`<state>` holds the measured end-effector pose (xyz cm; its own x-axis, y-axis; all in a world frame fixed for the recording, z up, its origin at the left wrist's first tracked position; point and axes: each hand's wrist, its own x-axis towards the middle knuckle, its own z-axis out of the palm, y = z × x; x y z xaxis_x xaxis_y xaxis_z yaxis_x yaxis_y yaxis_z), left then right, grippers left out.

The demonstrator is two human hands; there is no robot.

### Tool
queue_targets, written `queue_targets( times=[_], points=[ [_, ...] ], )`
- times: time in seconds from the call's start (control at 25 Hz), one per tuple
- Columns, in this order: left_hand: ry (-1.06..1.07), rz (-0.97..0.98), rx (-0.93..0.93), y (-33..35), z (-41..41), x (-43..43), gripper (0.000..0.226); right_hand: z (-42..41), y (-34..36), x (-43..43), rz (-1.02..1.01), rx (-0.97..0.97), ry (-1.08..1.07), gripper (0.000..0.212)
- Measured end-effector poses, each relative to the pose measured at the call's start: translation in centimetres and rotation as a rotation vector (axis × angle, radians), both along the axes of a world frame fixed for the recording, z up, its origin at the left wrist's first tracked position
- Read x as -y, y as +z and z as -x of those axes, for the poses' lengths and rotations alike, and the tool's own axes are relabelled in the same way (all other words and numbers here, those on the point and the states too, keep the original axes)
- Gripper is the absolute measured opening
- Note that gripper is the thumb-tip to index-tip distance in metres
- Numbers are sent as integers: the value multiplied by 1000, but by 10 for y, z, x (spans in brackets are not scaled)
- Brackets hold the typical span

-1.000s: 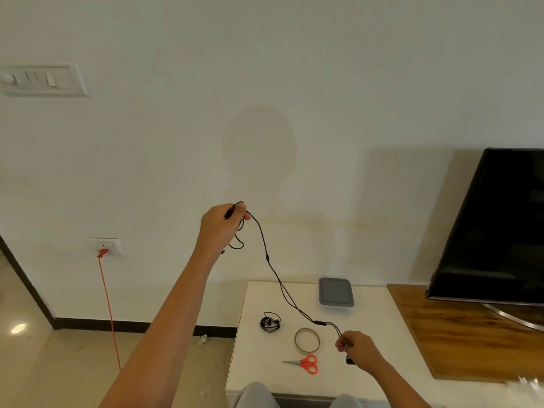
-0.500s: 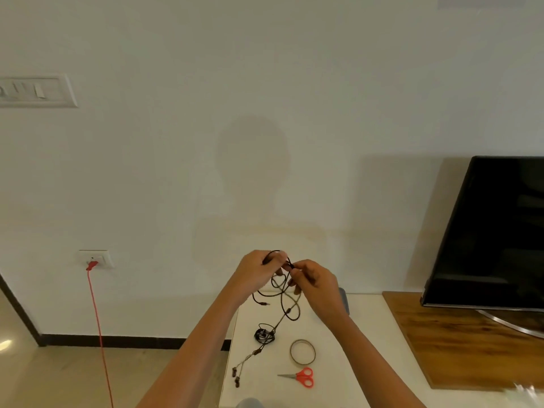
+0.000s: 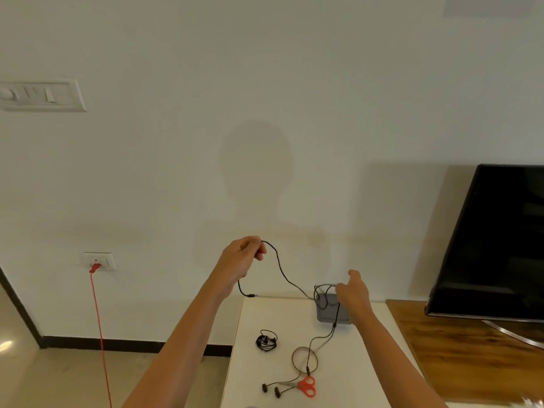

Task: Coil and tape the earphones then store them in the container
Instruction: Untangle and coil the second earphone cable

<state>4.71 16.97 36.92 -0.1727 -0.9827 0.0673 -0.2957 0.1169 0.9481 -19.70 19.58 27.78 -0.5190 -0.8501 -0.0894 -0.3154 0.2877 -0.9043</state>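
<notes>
Black earphone cable (image 3: 282, 270) spans both hands: left hand (image 3: 244, 257) pinches the plug end, right hand (image 3: 351, 293) grips loops over the grey container (image 3: 326, 315). Coiling is midway, I judge; next, wind the slack evenly.

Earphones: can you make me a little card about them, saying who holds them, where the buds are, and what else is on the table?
Left hand: fingers pinch the earphones cable near its plug
Right hand: holds loops of that cable
Earbuds: lying on the white table
Also there: coiled earphones, tape roll, red scissors, grey container
</notes>
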Motion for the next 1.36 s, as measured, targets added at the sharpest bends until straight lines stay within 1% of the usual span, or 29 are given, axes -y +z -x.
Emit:
queue_targets(
  times=[0.04, 0.08, 0.12, 0.2, 0.24, 0.28, 0.36, 0.44, 0.48, 0.52, 0.56, 0.64, 0.68, 0.72, 0.76, 0.84, 0.92, 1.08, 1.16, 1.28, 1.36],
  points=[
    [-46, 3, 21, 0, 3, -2, 35, -7, 8, 0, 28, -117, 107, 59],
    [-96, 4, 43, 0, 7, -5, 36, -16, 17, -2, 111, -194, 236, 58],
    [-148, 7, 70, 0, 12, -7, 37, -26, 26, -4, 209, -196, 388, 55],
    [-227, 26, 114, -2, 22, -11, 40, -47, 42, -10, 328, -76, 681, 38],
    [-234, 31, 114, -2, 25, -12, 41, -53, 47, -12, 361, -29, 744, 27],
    [-223, 23, 99, -1, 24, -12, 42, -54, 49, -13, 399, -16, 732, 21],
    [-213, -33, 69, -1, 15, -9, 43, -45, 50, -14, 473, -27, 557, 26],
    [-279, -119, 74, -3, 2, -8, 40, -30, 45, -12, 487, -67, 357, 27],
    [-334, -166, 60, -4, -3, -8, 38, -25, 42, -11, 476, -103, 310, 25],
    [-389, -214, 9, -6, -5, -9, 36, -23, 38, -10, 461, -140, 293, 24],
    [-434, -261, -89, -6, -5, -10, 34, -24, 33, -9, 451, -155, 283, 24],
    [-475, -340, -408, -4, 1, -12, 29, -32, 26, -7, 429, -101, 258, 27],
    [-468, -349, -566, -1, 5, -12, 27, -37, 23, -8, 404, -68, 269, 28],
    [-438, -334, -686, 1, 8, -12, 25, -44, 19, -9, 365, -51, 306, 30],
    [-389, -302, -766, 3, 11, -12, 23, -50, 15, -11, 316, -53, 362, 32],
    [-294, -221, -840, 4, 15, -10, 22, -64, 8, -20, 252, -74, 481, 34],
    [-258, -147, -828, 3, 17, -7, 23, -77, 6, -31, 260, -88, 557, 34],
    [-193, -57, -737, -4, 15, 1, 22, -90, 11, -48, 312, -98, 627, 34],
    [-171, -17, -634, -11, 15, 3, 22, -94, 16, -53, 318, -119, 662, 32],
    [-202, 54, -398, -20, 13, 0, 27, -94, 24, -54, 359, -122, 644, 33],
    [-259, 50, -338, -26, 9, -2, 23, -91, 27, -52, 381, -99, 610, 35]
  ],
)
